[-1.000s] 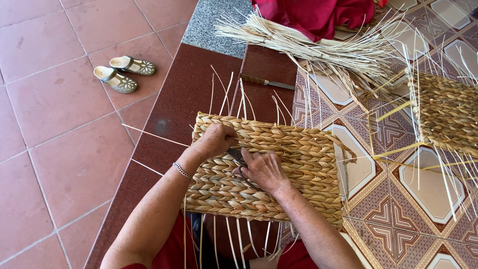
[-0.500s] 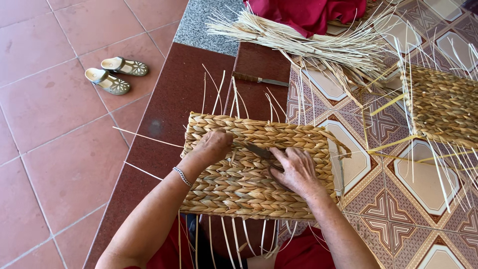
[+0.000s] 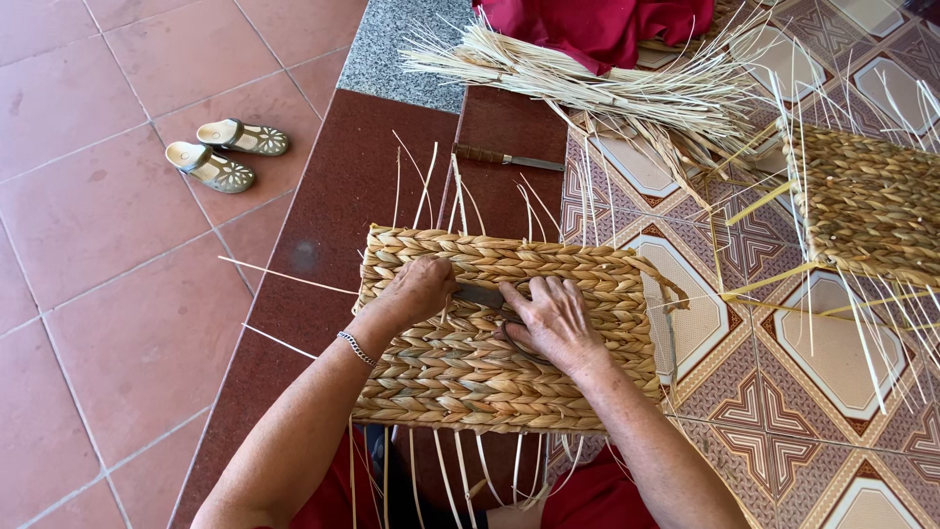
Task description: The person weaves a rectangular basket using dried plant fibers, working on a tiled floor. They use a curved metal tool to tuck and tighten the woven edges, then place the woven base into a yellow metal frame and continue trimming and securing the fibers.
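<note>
I see my left hand (image 3: 419,290) gripping a blade (image 3: 482,294), fingers curled shut around it, on the woven mat (image 3: 587,294). My right hand (image 3: 553,315) presses flat, fingers spread, beside it. Mat lies over the floor's edge; a knife (image 3: 504,158) lies beyond.

You look down on red floor tiles (image 3: 108,323), a dark red step (image 3: 352,167), patterned tiles (image 3: 783,411), bright daylight.

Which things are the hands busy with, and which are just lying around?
In use:
woven panel
flat tool between left hand and right hand

Lying about:
sandals
knife
loose straw bundle
second woven piece
red cloth
</note>
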